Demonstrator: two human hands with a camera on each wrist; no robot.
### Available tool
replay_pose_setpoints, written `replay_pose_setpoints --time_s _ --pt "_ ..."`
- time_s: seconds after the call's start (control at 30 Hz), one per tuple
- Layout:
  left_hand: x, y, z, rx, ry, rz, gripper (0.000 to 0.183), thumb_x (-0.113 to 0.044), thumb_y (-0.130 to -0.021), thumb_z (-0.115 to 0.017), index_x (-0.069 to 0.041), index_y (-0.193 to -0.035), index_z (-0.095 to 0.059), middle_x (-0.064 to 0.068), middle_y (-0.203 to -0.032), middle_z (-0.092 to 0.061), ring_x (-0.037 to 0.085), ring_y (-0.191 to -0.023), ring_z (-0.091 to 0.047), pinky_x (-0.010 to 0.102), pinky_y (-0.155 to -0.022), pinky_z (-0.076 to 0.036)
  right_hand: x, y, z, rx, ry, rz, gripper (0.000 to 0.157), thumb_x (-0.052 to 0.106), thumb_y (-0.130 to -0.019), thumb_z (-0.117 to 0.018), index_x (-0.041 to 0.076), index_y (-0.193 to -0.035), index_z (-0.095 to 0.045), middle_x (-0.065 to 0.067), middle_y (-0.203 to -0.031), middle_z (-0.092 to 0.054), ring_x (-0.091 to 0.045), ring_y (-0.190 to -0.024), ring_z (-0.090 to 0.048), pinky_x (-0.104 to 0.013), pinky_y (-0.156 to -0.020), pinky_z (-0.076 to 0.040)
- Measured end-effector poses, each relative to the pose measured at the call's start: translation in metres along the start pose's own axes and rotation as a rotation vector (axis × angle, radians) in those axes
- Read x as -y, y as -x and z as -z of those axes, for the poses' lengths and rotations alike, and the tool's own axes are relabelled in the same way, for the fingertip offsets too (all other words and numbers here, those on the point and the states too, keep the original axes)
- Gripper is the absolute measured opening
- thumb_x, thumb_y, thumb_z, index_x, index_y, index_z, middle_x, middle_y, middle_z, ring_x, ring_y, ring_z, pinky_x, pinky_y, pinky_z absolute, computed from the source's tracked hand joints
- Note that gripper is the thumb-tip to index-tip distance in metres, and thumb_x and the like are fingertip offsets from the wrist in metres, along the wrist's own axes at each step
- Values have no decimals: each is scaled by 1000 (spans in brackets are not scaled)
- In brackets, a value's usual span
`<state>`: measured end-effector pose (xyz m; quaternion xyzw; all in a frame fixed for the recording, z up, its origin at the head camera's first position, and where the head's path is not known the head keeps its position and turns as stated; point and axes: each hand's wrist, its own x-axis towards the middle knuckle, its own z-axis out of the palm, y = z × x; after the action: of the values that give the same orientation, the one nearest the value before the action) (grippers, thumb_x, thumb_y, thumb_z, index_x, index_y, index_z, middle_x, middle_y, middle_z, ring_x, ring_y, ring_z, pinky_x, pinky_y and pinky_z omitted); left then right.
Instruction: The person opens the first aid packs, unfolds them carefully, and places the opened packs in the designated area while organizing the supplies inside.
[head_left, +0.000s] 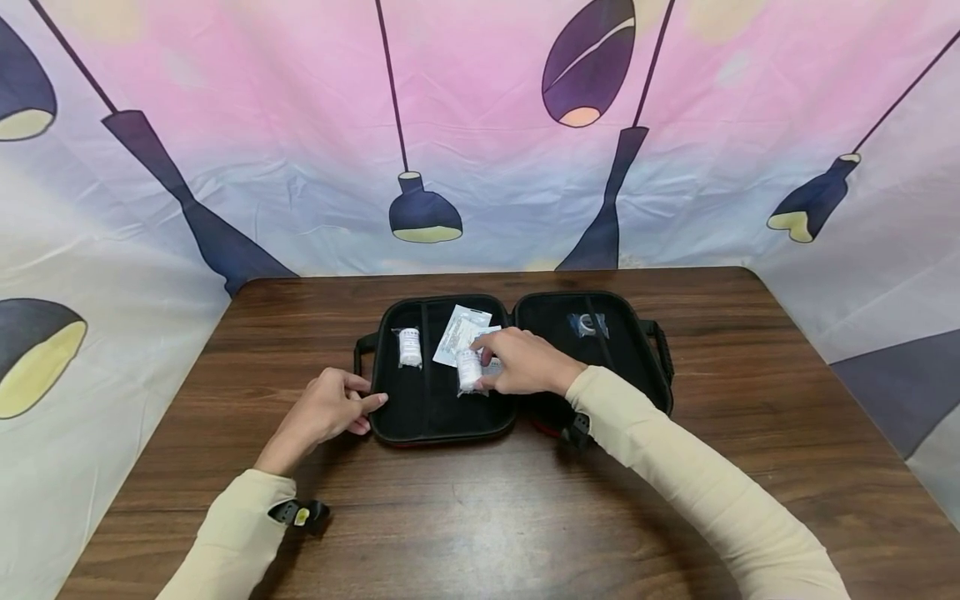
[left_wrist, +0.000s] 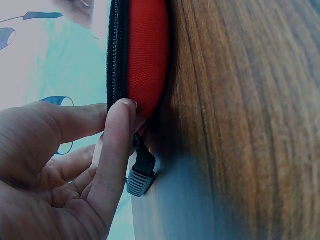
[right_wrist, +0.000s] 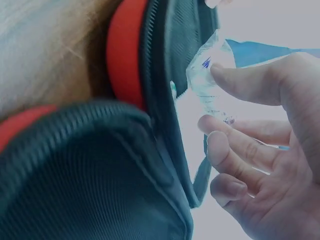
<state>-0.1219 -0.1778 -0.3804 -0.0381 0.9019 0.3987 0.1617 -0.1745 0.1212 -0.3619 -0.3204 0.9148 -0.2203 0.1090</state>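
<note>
A black case with red sides [head_left: 397,408] lies unfolded on the table, its two halves side by side. My left hand [head_left: 322,408] pinches the left half's front-left edge between thumb and fingers, beside the zipper [left_wrist: 118,60]. Over the same half, my right hand [head_left: 528,362] holds a white bandage roll in a clear wrapper [head_left: 468,371] between thumb and fingertips. Whether the roll touches the case floor I cannot tell. Flat white packets [head_left: 457,333] lie behind it, partly covered by the hand. Another wrapped bandage roll [head_left: 409,347] lies left of the divider strap.
In the right half of the case [head_left: 540,321] a small clear packet [head_left: 587,325] sits under a strap. Black handles stick out at both sides, the right one [head_left: 660,346] near the wooden table [head_left: 750,400]. A printed cloth [head_left: 487,125] hangs behind the table.
</note>
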Motion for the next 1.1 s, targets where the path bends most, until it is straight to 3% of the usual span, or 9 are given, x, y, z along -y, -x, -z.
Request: replay_pose_setpoints --time_s 0.43,0.67,1.1 --pt "0 2 1 2 -17 -11 54 -21 -97 -72 15 -134 -55 9 -64 -63 17 -59 -70 32 -59 -59 -34 37 31 -105 -62 -42 50 20 -90 -80 1 -133 -63 -10 -106 -70 -10 -53 -49 -27 -54 -42" --pt "-1 1 3 6 -22 -15 54 -21 -97 -71 15 -133 -55 9 -65 -63 17 -60 -70 31 -59 -59 -57 69 46 -180 -51 -79 51 19 -89 -80 -1 -132 -63 -7 -103 -69 -11 -58 -53 -31 -57 -46" --pt "0 1 2 7 -16 -1 54 -21 -97 -72 15 -134 -54 9 -66 -63 16 -60 -70 31 -59 -59 -96 116 55 -177 -26 -178 50 14 -90 -78 -9 -131 -61 -13 -104 -68 -14 -67 -53 -32 -63 -45"
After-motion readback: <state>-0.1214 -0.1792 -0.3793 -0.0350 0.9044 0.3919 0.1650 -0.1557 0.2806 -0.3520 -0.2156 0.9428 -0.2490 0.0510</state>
